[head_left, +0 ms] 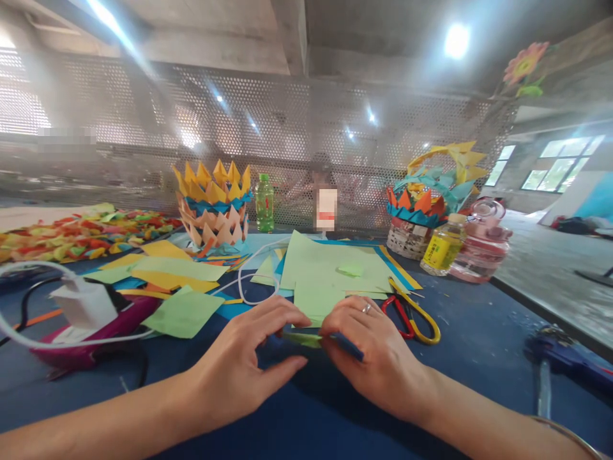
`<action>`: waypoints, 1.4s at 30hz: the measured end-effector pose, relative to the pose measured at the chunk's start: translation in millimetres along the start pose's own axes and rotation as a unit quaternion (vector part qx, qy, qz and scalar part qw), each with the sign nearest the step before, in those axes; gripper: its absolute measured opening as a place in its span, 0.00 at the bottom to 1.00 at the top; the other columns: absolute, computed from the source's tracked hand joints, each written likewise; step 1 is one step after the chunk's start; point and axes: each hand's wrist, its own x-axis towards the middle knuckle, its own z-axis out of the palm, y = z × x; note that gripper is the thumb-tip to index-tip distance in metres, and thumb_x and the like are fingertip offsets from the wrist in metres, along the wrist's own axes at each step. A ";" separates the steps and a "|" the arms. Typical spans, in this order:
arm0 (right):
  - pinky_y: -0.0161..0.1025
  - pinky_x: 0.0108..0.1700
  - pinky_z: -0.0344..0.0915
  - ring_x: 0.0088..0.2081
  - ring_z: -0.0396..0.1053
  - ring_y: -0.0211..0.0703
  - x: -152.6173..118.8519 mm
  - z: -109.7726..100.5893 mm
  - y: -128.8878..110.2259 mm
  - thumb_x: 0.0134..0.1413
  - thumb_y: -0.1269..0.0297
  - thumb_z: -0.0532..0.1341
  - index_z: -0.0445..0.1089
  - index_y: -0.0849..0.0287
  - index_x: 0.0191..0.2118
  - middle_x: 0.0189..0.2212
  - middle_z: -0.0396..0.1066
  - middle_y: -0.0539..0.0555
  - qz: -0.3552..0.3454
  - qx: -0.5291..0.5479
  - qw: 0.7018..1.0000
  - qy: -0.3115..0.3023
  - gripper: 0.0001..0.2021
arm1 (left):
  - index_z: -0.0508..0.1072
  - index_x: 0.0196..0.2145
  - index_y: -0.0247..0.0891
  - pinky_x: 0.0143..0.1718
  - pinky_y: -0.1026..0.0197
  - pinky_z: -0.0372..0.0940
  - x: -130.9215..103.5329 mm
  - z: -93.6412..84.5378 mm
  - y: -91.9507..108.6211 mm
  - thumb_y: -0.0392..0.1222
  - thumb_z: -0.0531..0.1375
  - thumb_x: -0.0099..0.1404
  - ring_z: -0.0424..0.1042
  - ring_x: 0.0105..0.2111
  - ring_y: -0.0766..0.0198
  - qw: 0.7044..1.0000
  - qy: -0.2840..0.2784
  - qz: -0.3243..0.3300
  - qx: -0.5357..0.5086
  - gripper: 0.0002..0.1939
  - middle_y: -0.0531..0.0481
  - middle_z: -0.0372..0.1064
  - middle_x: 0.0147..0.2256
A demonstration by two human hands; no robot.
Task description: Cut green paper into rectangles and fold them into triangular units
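A small folded green paper (304, 339) is between my hands, low over the blue table. My right hand (371, 348), with a ring on one finger, pinches its right end. My left hand (249, 358) is at its left end, thumb apart from the fingers, which are bent over the far edge; whether they touch the paper is unclear. Beyond them lie light green sheets (318, 265) with a small green piece (350, 271) on top. Scissors (424, 322) with red and yellow handles rest right of the sheets.
A magenta power strip (96, 335) with a white charger and cables is at left. Paper crowns (215, 217), a green bottle (265, 203), a yellow-labelled bottle (443, 246) and a pink bottle (481, 249) stand behind. A glue gun (569, 361) lies right, folded pieces (86, 235) far left.
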 end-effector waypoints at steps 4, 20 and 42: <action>0.43 0.45 0.62 0.38 0.69 0.43 0.5 -2.3 -2.4 0.64 0.74 0.56 0.67 0.59 0.35 0.31 0.75 0.53 -0.060 -0.048 0.997 -0.025 0.06 | 0.73 0.37 0.40 0.43 0.61 0.66 -3.5 -0.4 -3.4 0.29 0.55 0.67 0.71 0.38 0.64 0.996 0.025 0.057 0.064 0.09 0.50 0.72 0.37; 0.41 0.42 0.63 0.34 0.68 0.42 -1.1 4.8 4.9 0.61 0.70 0.61 0.73 0.61 0.32 0.28 0.74 0.52 -0.073 -0.013 0.993 -0.095 0.06 | 0.74 0.30 0.40 0.35 0.63 0.60 -7.1 0.1 -8.5 0.30 0.56 0.67 0.68 0.32 0.64 0.991 -0.072 0.053 0.102 0.11 0.52 0.70 0.31; 0.41 0.41 0.60 0.38 0.66 0.45 2.3 10.7 5.0 0.55 0.60 0.69 0.71 0.59 0.35 0.33 0.71 0.51 0.233 0.055 0.953 -0.186 0.09 | 0.70 0.34 0.39 0.38 0.59 0.59 2.1 9.1 -17.1 0.41 0.60 0.66 0.67 0.36 0.59 0.974 -0.118 -0.164 0.100 0.04 0.52 0.66 0.33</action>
